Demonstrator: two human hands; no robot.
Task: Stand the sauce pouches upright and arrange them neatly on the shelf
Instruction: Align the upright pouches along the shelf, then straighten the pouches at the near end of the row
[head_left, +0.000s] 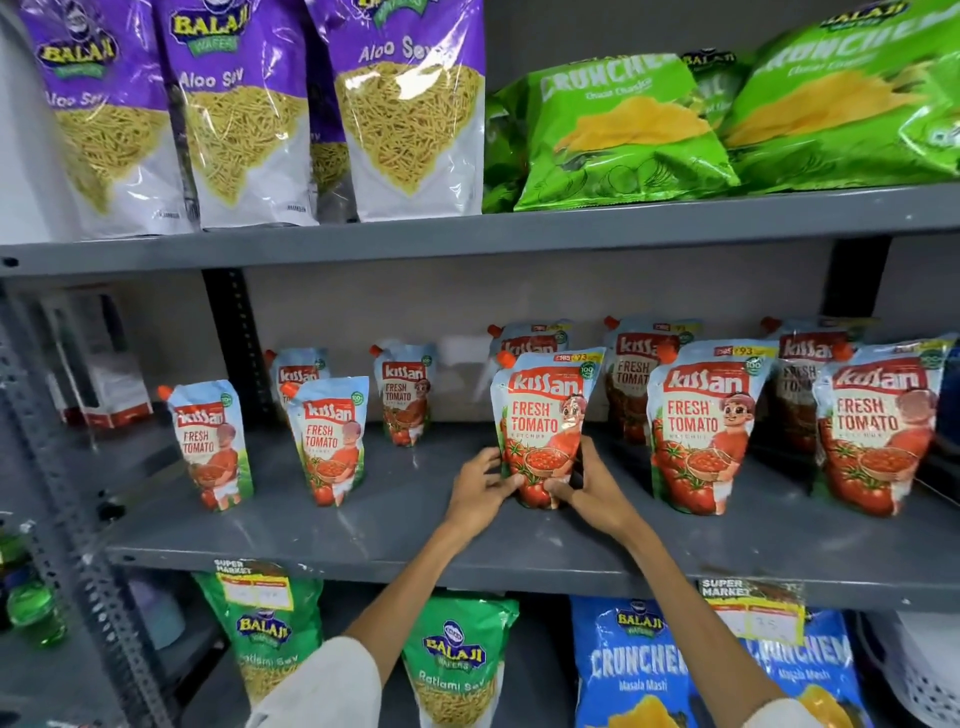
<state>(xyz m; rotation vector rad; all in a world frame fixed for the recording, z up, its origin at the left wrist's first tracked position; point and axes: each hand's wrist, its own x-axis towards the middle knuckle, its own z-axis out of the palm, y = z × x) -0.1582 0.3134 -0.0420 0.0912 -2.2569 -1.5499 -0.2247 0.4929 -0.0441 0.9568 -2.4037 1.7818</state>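
Note:
Several Kissan tomato ketchup pouches stand upright on the grey middle shelf. Both my hands grip the bottom of one large pouch at the shelf's middle: my left hand holds its lower left edge, and my right hand wraps its lower right side. To the right stand two more large pouches, with others in a row behind them. On the left, smaller pouches stand in front, and two more sit further back.
The upper shelf holds purple Aloo Sev bags and green Crunchem bags. Below are green Ratlami Sev bags and blue Crunchem bags. A slotted upright post stands at the left. Yellow price tags hang on the shelf edge.

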